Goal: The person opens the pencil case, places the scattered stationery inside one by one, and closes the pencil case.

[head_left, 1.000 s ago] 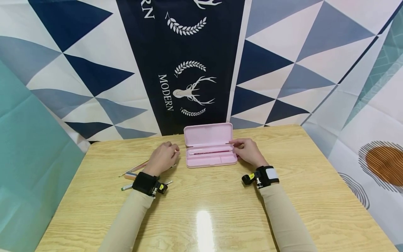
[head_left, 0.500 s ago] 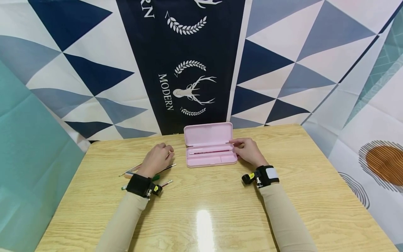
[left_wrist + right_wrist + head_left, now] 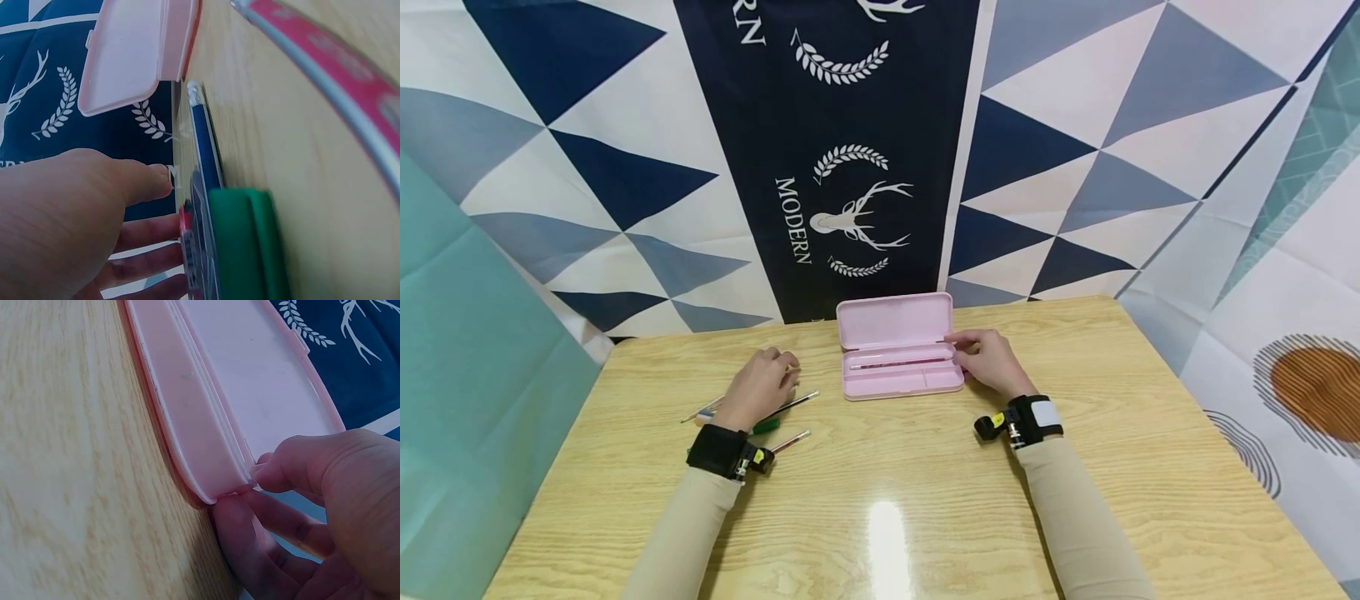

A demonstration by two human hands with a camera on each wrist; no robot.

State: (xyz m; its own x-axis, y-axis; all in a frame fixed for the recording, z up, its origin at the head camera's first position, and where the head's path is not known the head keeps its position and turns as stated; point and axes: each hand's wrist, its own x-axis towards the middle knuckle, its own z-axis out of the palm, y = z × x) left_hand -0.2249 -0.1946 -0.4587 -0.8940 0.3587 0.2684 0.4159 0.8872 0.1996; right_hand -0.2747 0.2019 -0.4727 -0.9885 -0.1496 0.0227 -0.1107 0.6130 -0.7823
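Observation:
A pink pencil case (image 3: pixel 895 321) lies open at the table's back, one pencil (image 3: pixel 898 363) in its long compartment. My right hand (image 3: pixel 992 362) grips the case's right end; in the right wrist view the thumb presses near the hinge and fingers curl against the end. My left hand (image 3: pixel 756 387) hovers at the loose pencils left of the case, its thumb apart from the fingers. The left wrist view shows a dark blue pencil (image 3: pixel 203 137), a green block-like object (image 3: pixel 240 244) and a red-ended slim item (image 3: pixel 185 225) by the fingertips. Whether they touch is unclear.
A pink-and-silver pencil (image 3: pixel 331 56) lies nearer the table's front. More stationery, including a pale pencil (image 3: pixel 703 408), is partly hidden under the left hand. A patterned cloth (image 3: pixel 865 108) hangs behind the wooden table (image 3: pixel 970 517).
My left hand has moved left and slightly toward me, away from the case, uncovering the dark pencil and green object. The right hand and case have stayed in place.

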